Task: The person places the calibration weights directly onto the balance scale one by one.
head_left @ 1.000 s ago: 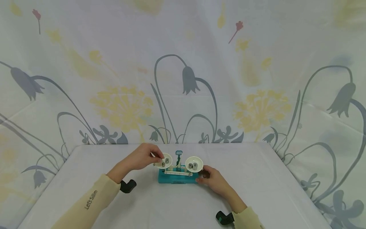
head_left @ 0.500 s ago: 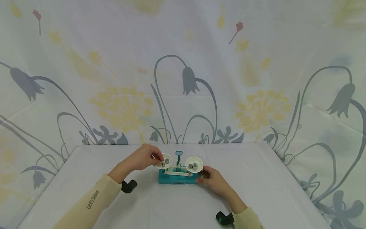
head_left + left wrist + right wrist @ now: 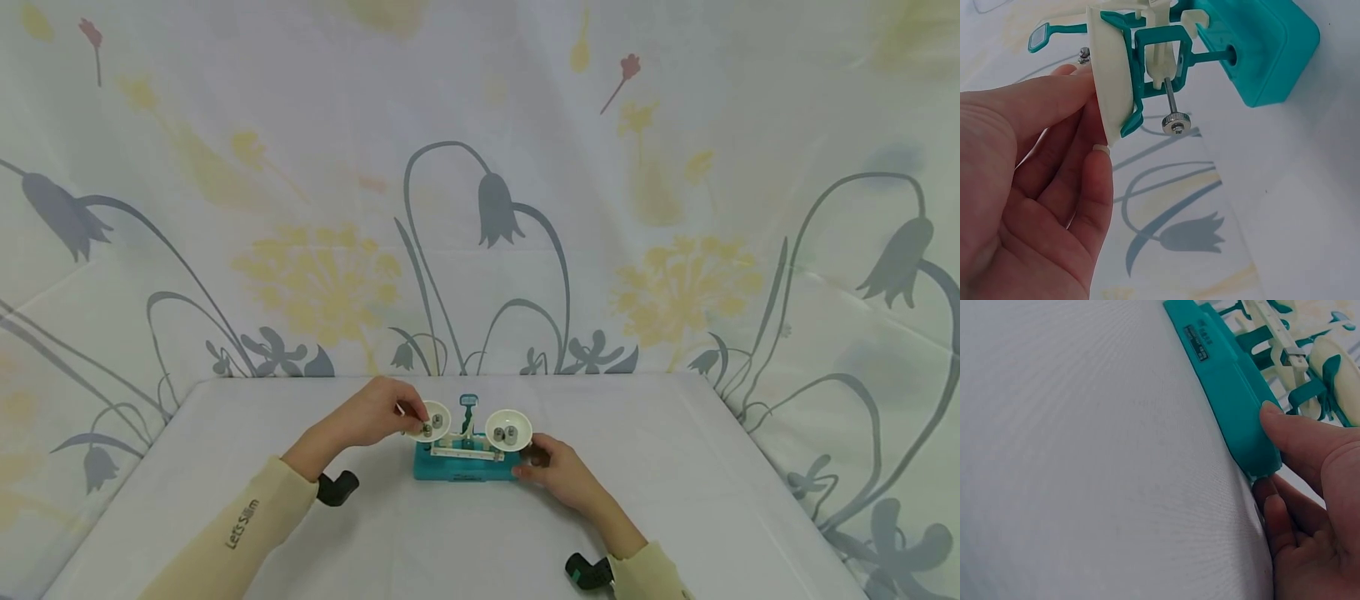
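Note:
A small balance scale with a teal base (image 3: 465, 472) and two cream pans stands on the table. My left hand (image 3: 381, 411) reaches into the left pan (image 3: 446, 410), its thumb and fingertips pinching a small metal weight (image 3: 427, 430). A second weight (image 3: 437, 421) sits beside it. The left wrist view shows a weight's knob (image 3: 1084, 56) just above those fingertips; the pan wall hides the rest. The right pan (image 3: 492, 416) holds two metal weights (image 3: 505, 434). My right hand (image 3: 1329, 487) grips the right end of the base (image 3: 1244, 434), thumb on its upper side, fingers at its end.
A white cloth covers the table (image 3: 465, 542), with a flower-printed curtain (image 3: 480, 208) behind it. The teal pointer (image 3: 468, 410) rises between the pans. A metal adjusting nut (image 3: 1176, 124) sticks out below the left pan. Black wrist cameras (image 3: 337, 488) sit at both wrists.
My left fingertips have lowered slightly into the left pan, closer to the front weight. The right hand stays at the base, and the scale has not visibly moved.

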Demonstrator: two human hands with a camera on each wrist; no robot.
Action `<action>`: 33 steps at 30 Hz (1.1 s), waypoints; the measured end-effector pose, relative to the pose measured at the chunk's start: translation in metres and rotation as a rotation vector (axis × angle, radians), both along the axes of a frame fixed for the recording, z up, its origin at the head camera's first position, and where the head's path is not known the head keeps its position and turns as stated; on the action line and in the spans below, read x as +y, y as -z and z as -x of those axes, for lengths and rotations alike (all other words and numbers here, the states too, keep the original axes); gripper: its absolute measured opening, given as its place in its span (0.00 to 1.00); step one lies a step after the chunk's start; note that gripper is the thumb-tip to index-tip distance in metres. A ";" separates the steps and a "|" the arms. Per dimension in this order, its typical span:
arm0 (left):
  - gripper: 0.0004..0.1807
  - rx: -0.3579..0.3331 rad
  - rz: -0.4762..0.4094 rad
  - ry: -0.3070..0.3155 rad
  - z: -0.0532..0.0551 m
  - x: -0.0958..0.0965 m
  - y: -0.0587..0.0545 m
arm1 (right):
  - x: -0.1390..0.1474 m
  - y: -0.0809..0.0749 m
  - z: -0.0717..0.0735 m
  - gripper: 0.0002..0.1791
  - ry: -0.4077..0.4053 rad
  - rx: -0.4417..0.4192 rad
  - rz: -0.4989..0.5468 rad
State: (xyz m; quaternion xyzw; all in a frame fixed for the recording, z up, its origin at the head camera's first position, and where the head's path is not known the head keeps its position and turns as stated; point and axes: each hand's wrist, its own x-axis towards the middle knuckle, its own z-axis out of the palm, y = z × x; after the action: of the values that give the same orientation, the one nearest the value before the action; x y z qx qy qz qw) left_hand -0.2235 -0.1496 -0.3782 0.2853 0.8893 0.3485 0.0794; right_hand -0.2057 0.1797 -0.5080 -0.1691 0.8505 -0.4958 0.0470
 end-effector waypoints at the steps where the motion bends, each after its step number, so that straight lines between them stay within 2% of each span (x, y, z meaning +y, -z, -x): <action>1: 0.05 0.004 -0.006 0.004 0.000 0.000 0.000 | 0.000 0.000 0.000 0.26 0.003 -0.001 0.000; 7: 0.04 0.038 -0.056 0.019 -0.002 -0.002 0.003 | 0.000 -0.002 -0.001 0.27 0.016 -0.007 0.007; 12: 0.03 0.090 -0.107 -0.007 -0.007 -0.008 0.007 | -0.002 -0.002 -0.002 0.27 0.010 -0.014 0.022; 19: 0.04 0.094 -0.178 -0.140 -0.018 -0.016 0.018 | -0.005 -0.002 -0.002 0.27 0.005 -0.036 0.052; 25: 0.05 0.148 -0.274 -0.227 -0.029 -0.024 0.027 | -0.005 -0.004 -0.005 0.28 0.014 -0.033 0.078; 29: 0.05 0.170 -0.350 -0.278 -0.036 -0.030 0.036 | -0.004 -0.007 -0.005 0.30 0.028 -0.067 0.173; 33: 0.05 0.181 -0.406 -0.348 -0.043 -0.033 0.051 | -0.002 -0.010 -0.008 0.32 0.031 -0.113 0.256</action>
State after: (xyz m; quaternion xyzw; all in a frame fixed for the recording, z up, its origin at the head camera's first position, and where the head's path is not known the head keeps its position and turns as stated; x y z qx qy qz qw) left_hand -0.1809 -0.1828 -0.4289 0.1680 0.8403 0.5012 -0.1202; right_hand -0.1978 0.1779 -0.4978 -0.1325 0.7788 -0.6097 0.0652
